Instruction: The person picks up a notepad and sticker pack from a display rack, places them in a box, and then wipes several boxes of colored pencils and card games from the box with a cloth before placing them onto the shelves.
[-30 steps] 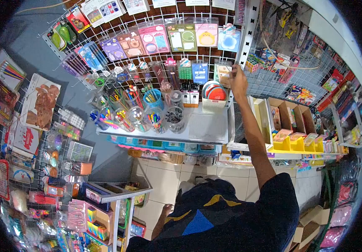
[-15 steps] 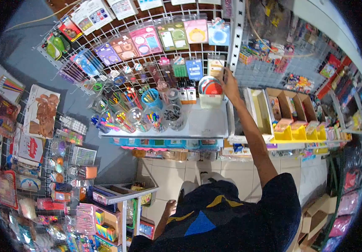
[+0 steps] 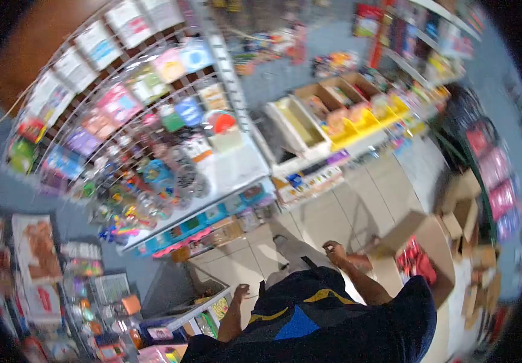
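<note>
Low in front of the body, my left hand (image 3: 242, 293) hangs beside the grey-edged display stand (image 3: 203, 302) with its fingers apart and nothing in it. My right hand (image 3: 335, 251) is over the tiled floor with bent fingers, and whether it holds anything small is too blurred to tell. Right of that hand stands an open cardboard box (image 3: 415, 242) with red packaged goods (image 3: 417, 261) inside. A white shelf (image 3: 236, 166) with pen cups and a round red-and-white item (image 3: 221, 123) lies farther forward, away from both hands.
Hanging packets cover the wire rack (image 3: 115, 66) at the upper left. Yellow bins (image 3: 367, 126) and brown cardboard trays line a shelf to the right. More goods hang at the lower left. Opened cartons (image 3: 462, 209) stand at the far right.
My right hand has left the packets by the round item and come down near the body. The view has turned right, bringing in the cardboard box with red goods. My left hand remains low.
</note>
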Tool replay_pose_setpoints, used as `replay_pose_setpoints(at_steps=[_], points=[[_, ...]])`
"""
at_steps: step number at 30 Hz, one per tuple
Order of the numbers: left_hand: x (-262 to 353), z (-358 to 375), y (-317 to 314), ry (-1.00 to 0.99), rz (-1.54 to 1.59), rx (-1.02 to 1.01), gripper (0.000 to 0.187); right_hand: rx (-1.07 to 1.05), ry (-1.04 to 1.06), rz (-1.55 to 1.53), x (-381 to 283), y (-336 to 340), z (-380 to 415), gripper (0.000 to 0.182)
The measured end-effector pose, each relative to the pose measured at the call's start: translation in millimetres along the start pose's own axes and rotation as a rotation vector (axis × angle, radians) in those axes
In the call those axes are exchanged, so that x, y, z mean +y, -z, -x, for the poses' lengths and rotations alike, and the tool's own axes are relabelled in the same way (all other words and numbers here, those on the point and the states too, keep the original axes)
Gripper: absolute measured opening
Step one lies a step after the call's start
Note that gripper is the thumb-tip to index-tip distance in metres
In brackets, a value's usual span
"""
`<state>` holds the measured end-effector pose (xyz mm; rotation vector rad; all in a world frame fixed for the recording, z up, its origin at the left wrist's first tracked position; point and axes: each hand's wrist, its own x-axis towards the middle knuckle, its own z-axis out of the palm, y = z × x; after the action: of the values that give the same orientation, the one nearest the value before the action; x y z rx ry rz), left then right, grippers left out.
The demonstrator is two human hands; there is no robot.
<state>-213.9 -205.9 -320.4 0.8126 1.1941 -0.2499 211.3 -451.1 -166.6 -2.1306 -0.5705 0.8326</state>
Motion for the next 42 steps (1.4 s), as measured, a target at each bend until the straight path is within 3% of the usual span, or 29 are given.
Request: replay_pose_setpoints(at_steps=[1,3,5,7,9,11,13,18,23,25,27,29,32,34,36,38,41,42], points=[[7,-3,1,0.029,0.046,0.010,0.032,0.022,-0.158,-0.043,34,12,36,0.010],[25,2,-19,-0.023,-0.169,0.089,0.035,0.359,-0.056,0.140,142,7,100,0.013],[43,-6,-38,0.024,-0.299,0.056,0.040,0.588,-0.166,0.269,188,16,169,0.018],[67,-20,-66,0.061,-0.417,-0.052,0.042,0.698,-0.689,-0.260,177,29,217,0.023],[80,-52,-99,0.127,-0.556,-0.153,0.041,0.751,-0.747,-0.366,191,27,260,0.016],[83,-98,-120,0.267,-0.581,-0.288,0.038,0.806,-0.720,-0.460,182,22,295,0.017],[108,-61,-177,0.055,-0.783,-0.254,0.036,0.793,-0.661,-0.315,174,16,319,0.019],[130,-51,-292,-0.250,-0.818,-0.347,0.036,0.897,-0.560,0.008,103,66,337,0.022],[125,-16,-395,-0.340,-0.838,-0.411,0.035,1.154,-0.517,-0.006,131,153,345,0.028],[114,2,-426,-0.362,-0.852,-0.393,0.034,1.194,-0.468,0.031,192,187,351,0.025],[102,14,-455,-0.395,-0.899,-0.400,0.045,1.121,-0.591,-0.166,244,223,359,0.023],[93,50,-492,-0.441,-0.883,-0.374,0.058,1.058,-0.692,-0.124,303,246,365,0.022],[82,115,-554,-0.370,-0.690,-0.443,0.073,0.749,-0.704,-0.129,409,249,370,0.028],[76,138,-591,-0.341,-0.686,-0.450,0.079,0.661,-0.621,-0.171,369,268,379,0.034],[69,136,-619,-0.312,-0.697,-0.462,0.081,0.502,-0.682,-0.174,391,262,367,0.046],[59,126,-636,-0.271,-0.716,-0.472,0.081,0.359,-0.566,0.041,423,239,349,0.054],[40,90,-644,-0.414,-0.832,-0.500,0.080,0.110,-0.658,0.104,412,232,330,0.047],[35,82,-643,-0.398,-0.855,-0.416,0.074,0.077,-0.604,0.150,407,230,327,0.043]])
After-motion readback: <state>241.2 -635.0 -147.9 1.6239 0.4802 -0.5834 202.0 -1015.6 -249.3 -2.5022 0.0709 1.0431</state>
